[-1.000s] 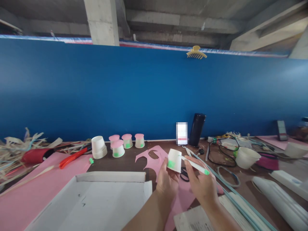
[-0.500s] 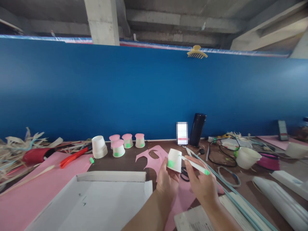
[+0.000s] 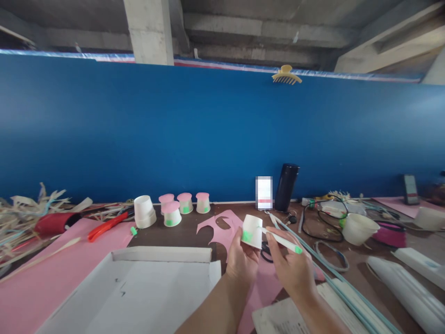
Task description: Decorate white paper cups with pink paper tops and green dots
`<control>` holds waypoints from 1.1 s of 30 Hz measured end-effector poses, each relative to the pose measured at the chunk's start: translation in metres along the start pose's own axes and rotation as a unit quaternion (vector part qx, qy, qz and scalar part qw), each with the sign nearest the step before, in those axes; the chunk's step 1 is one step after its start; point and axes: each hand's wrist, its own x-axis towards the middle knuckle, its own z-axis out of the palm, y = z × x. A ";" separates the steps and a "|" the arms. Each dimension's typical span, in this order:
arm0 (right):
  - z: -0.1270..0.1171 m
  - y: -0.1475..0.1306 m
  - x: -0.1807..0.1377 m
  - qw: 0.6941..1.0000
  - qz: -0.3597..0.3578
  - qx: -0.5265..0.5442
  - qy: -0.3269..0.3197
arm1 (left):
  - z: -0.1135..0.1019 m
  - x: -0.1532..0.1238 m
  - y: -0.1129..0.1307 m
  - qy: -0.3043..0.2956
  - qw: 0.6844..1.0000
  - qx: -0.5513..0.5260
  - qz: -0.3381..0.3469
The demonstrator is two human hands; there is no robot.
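My left hand (image 3: 242,260) is closed round a white paper cup (image 3: 255,225), which is tilted and has a bright green patch on its lower left side. In my right hand (image 3: 291,262) is a white marker (image 3: 282,240) with a green end, its tip at the right part of the cup's side. The marker's green cap (image 3: 134,230) lies apart on the table at the left. Several upturned cups with pink tops and green patches, such as this pink-topped cup (image 3: 172,214), stand behind. Beside them is a stack of plain white cups (image 3: 144,212).
A white box lid (image 3: 163,297) lies in front on the left, with red-handled pliers (image 3: 107,226) beyond it. Cut pink paper (image 3: 222,232) and partly hidden scissors (image 3: 265,253) lie beneath my hands. A black bottle (image 3: 287,188) stands at the blue partition (image 3: 208,134). Pale blue strips (image 3: 330,264) run along the right.
Both hands keep hold of the cup and the marker, in nearly the same place. The whole view has shifted very slightly.
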 end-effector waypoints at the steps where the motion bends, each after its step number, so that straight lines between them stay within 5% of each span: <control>1: 0.000 0.000 0.000 1.000 -0.001 0.000 0.000 | 0.000 0.000 0.000 -0.001 1.000 0.000 0.001; 33: 0.003 -0.002 -0.005 1.000 -0.014 0.011 -0.017 | -0.001 0.001 0.004 -0.007 1.000 -0.006 0.011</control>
